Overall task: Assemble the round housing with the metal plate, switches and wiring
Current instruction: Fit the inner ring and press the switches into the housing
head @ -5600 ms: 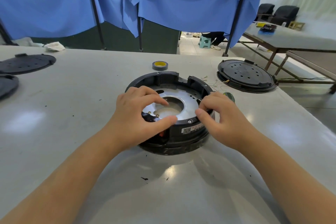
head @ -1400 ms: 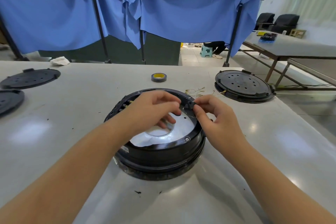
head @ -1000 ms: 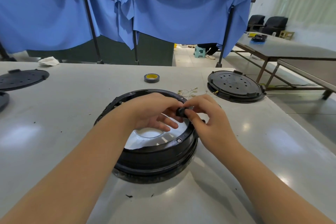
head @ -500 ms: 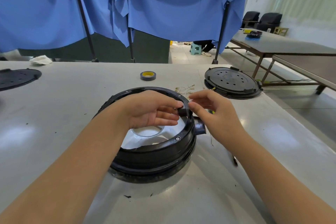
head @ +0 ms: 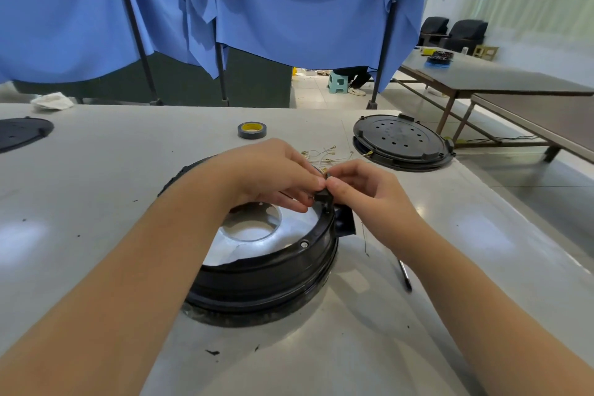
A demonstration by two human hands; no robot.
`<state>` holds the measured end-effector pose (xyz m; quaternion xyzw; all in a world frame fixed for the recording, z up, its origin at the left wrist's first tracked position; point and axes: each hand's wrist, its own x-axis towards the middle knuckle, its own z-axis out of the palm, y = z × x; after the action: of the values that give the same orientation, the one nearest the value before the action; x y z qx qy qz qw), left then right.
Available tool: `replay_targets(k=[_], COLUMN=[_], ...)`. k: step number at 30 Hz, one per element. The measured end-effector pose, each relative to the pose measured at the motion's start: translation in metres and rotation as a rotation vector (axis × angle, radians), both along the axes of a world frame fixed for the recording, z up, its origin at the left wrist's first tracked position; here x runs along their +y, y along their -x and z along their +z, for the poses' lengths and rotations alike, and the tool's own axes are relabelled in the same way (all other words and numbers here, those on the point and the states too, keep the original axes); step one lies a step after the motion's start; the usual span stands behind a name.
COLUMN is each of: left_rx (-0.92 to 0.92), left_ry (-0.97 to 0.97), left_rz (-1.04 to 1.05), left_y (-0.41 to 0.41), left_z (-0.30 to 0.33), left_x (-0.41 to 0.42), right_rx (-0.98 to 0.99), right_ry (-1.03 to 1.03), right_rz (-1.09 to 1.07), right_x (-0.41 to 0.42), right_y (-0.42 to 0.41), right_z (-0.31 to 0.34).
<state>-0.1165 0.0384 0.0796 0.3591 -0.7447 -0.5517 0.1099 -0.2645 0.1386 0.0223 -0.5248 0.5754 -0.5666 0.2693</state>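
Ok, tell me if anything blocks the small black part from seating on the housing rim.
Nothing visible does: both the left hand and right hand pinch the small black part right at the housing rim.

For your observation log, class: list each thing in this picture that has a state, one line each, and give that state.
Round housing: open-topped, resting on the table.
Metal plate: seated inside the housing.
Small black part: at the housing's rim, pinched by both hands.
Left hand: fingers curled, pinching the part.
Right hand: fingers curled, pinching the part.
Tape roll: lying flat, untouched.
Black disc: lying flat, untouched.
Loose wires: lying unconnected on the table.
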Motion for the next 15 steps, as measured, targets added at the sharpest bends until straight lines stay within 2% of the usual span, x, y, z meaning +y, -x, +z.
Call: replay_targets(k=[3, 8, 15], left_rx=[-0.036, 0.006, 0.003], left_ry=[0.023, -0.071, -0.049], left_rz=[-0.020, -0.020, -0.028], left_y=[0.002, 0.000, -0.005], left_z=[0.004, -0.004, -0.011], left_x=[-0.002, -0.006, -0.009], right_rx=[-0.009, 0.025, 0.066], right_ry=[0.009, 0.017, 0.014], right_rz=[0.007, 0.008, 0.015], right_x=[0.001, 0.000, 0.001], right_y=[0.001, -0.001, -0.004], right_z=[0.000, 0.000, 0.002])
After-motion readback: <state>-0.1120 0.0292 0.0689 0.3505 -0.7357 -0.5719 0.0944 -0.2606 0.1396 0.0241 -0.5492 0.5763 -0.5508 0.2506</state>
